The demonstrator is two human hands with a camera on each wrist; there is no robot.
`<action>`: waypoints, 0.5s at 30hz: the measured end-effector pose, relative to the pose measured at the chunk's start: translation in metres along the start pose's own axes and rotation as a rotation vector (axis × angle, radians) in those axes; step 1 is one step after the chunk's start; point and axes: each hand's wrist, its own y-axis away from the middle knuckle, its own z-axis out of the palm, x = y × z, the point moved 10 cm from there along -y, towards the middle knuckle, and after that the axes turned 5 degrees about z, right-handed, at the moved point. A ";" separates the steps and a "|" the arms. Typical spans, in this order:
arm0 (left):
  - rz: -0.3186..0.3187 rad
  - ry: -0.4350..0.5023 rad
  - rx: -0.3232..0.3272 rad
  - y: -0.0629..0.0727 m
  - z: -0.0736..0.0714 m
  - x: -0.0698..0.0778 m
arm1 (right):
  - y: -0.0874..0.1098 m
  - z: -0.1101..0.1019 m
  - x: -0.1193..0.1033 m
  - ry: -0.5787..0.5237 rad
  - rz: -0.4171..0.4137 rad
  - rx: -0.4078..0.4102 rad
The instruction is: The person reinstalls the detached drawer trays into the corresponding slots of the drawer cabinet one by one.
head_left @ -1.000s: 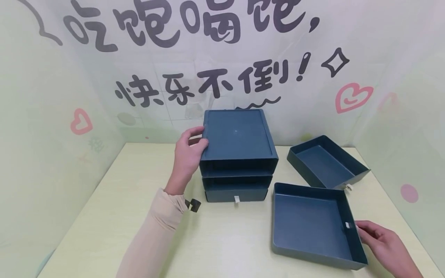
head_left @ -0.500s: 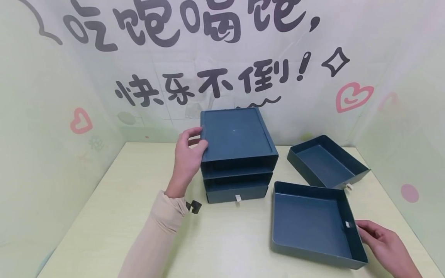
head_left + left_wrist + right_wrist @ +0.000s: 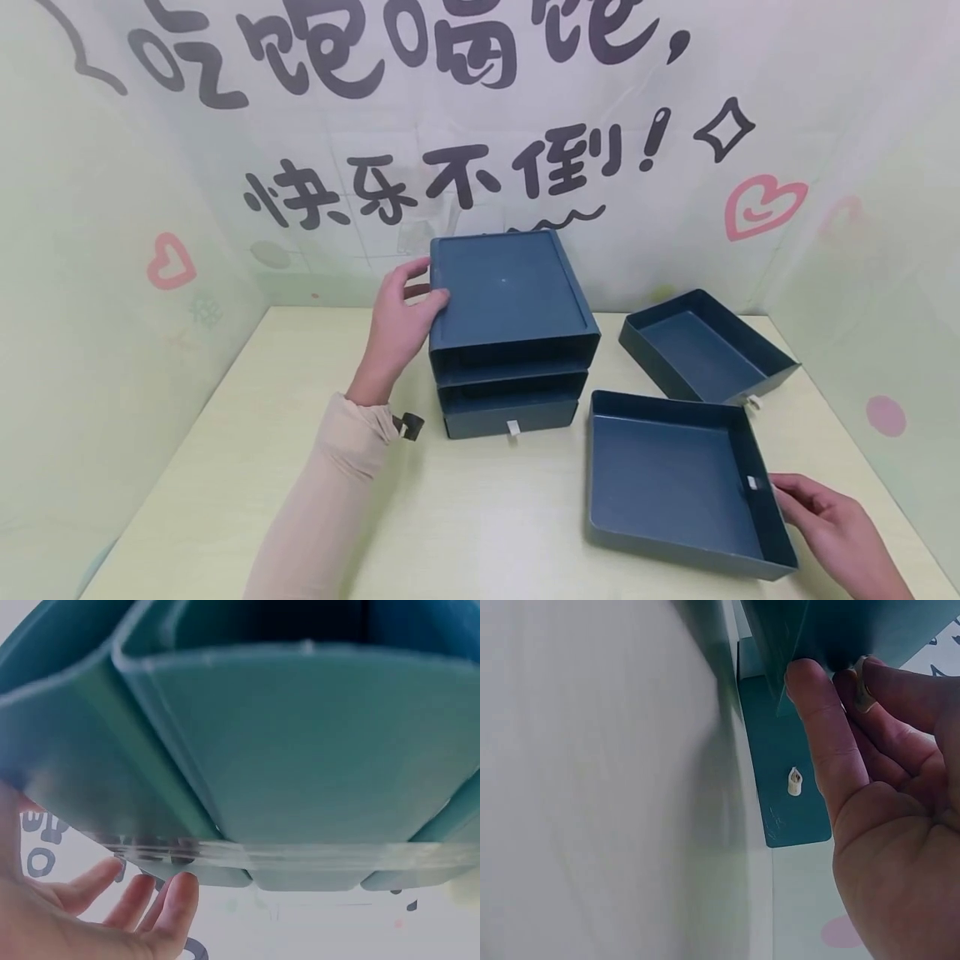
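A dark blue stack of drawer units (image 3: pixel 504 287) stands mid-table, its upper two slots hollow and a drawer (image 3: pixel 487 422) with a white tab in the lowest. My left hand (image 3: pixel 397 329) holds the stack's top left side, thumb at the top edge and fingers along the side. Those fingers (image 3: pixel 176 911) show against the teal-looking wall in the left wrist view. At the right front, a pulled-out drawer (image 3: pixel 667 483) is tilted slightly, its tab side to the right. My right hand (image 3: pixel 836 525) pinches its pale pull tab (image 3: pixel 864 684) between thumb and fingers.
Behind that drawer a second loose drawer (image 3: pixel 705 346) lies at an angle, its white tab facing front right. The pale table (image 3: pixel 225 500) meets a printed cloth backdrop (image 3: pixel 360 275) at the back and sides.
The stack has turned slightly, its back edge shifting left. My left hand has moved a little up and left with it. The right hand and its drawer are almost unmoved.
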 end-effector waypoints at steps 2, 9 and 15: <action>-0.005 -0.006 -0.003 -0.005 -0.001 -0.002 | 0.001 -0.001 -0.001 0.004 -0.010 0.010; -0.027 0.010 0.008 -0.023 -0.002 -0.011 | 0.003 -0.007 -0.002 -0.013 -0.044 0.060; -0.044 0.031 0.031 -0.034 -0.001 -0.016 | 0.005 -0.009 -0.002 -0.041 -0.054 0.075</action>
